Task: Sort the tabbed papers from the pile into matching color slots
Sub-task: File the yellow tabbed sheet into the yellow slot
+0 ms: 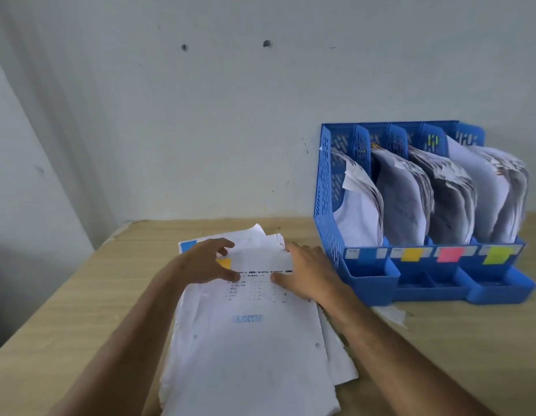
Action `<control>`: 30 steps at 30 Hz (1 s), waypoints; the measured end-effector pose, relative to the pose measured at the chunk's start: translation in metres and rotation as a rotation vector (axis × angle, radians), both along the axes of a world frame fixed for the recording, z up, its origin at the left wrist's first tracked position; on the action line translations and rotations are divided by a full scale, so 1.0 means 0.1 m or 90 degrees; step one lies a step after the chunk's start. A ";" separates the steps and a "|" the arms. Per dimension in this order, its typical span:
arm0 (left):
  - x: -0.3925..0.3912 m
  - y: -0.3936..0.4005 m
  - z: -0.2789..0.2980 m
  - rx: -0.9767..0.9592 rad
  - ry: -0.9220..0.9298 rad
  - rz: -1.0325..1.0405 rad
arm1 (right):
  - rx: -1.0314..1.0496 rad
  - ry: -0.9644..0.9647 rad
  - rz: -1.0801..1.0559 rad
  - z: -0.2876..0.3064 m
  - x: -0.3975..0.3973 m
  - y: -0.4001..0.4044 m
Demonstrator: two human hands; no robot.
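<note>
All four slots of the blue rack are filled, while a pile is pressed by the flat left hand and right hand.

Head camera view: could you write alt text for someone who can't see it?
Two hands, left hand and right hand, rest on a pile of papers on a wooden table. To the right, a blue file organizer holds papers in four slots labelled blue, orange, pink and yellow.

wall: pale, two dark holes | table: light woodgrain | light: soft, possibly daylight
</note>
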State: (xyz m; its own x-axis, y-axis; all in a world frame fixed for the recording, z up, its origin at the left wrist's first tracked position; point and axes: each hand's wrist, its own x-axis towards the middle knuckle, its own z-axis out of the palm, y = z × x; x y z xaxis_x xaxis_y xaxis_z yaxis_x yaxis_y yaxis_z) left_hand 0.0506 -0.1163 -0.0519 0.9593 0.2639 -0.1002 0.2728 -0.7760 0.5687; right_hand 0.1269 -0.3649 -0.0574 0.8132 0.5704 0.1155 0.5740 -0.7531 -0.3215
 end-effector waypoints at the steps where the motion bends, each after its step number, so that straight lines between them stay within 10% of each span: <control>1: -0.01 0.02 -0.01 -0.001 0.001 0.007 | -0.004 0.004 -0.002 -0.01 0.00 -0.01; 17: -0.11 0.09 0.05 -0.036 -0.143 0.022 | 0.275 -0.054 -0.028 0.10 0.02 -0.04; 30: -0.21 0.06 0.42 -0.447 -0.412 0.083 | 0.615 0.106 -0.018 0.49 -0.07 -0.11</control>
